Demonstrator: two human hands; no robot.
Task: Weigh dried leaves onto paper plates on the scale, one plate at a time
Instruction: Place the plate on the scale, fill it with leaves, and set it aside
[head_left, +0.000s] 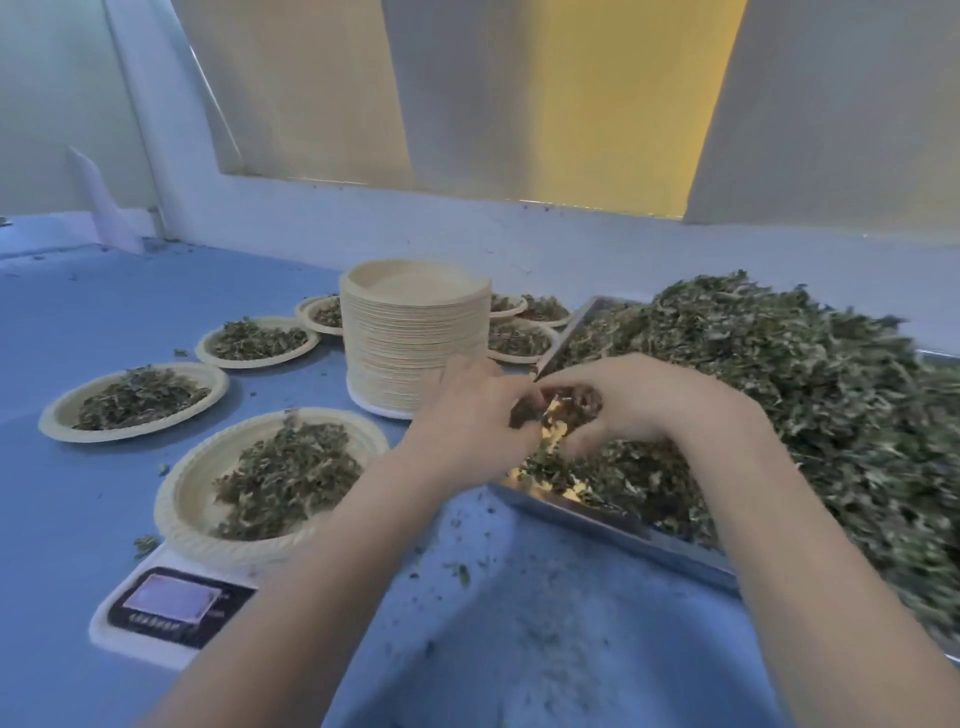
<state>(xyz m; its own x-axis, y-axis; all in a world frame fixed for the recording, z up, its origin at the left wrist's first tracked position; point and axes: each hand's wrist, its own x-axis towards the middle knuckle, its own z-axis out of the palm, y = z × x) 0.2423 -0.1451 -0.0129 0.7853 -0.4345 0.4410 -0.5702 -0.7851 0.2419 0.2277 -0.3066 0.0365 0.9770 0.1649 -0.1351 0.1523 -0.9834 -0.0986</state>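
Observation:
A paper plate (182, 499) heaped with dried leaves sits on the white scale (171, 613), whose display faces me at the lower left. My left hand (467, 410) and my right hand (623, 400) meet over the near left corner of the metal tray (597, 519). Both have their fingers curled round a clump of dried leaves (561, 410) held between them. The tray carries a large pile of dried leaves (779, 389).
A tall stack of empty paper plates (415, 332) stands just behind my hands. Several filled plates lie on the blue table (78, 322) to the left and behind the stack. Leaf crumbs litter the table near me. A white wall ledge runs along the back.

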